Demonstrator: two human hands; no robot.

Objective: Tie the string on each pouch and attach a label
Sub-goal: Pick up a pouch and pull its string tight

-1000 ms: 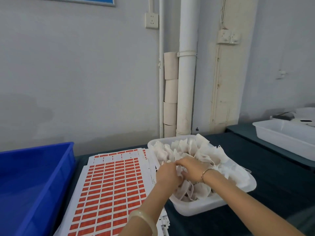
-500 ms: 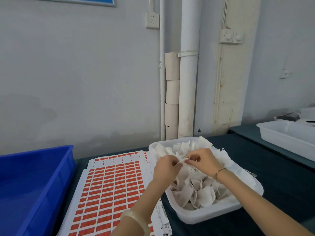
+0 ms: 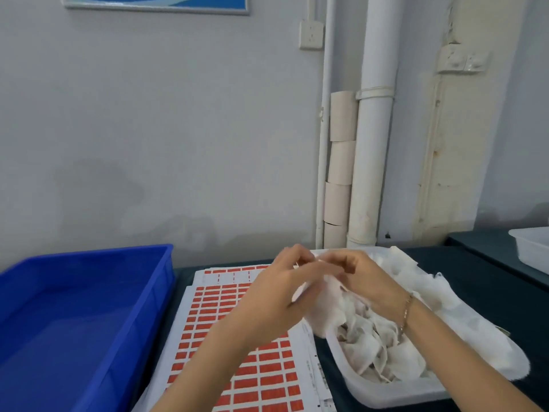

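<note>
Grip clamped: pinches white pouch [image 3: 323, 307] at its top between left hand [image 3: 276, 295] and right hand [image 3: 365, 281], hangs it lengthwise down over the tray [image 3: 386, 394] corner, label sheets [image 3: 261, 376] just left, nearer the left hand.

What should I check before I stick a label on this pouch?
1. Pouch held: ok; the left hand and right hand both grip it near its top, above the tray's near-left corner.
2. String tied: cannot tell; fingers and blur hide it.
3. Label sheet within reach: ok; it lies under the left forearm with many red labels on it.
4. Free hand to peel a label: not ok; both hold the pouch.
5. Blue bin open with room: ok.
6. More pouches in the tray: ok.
</note>
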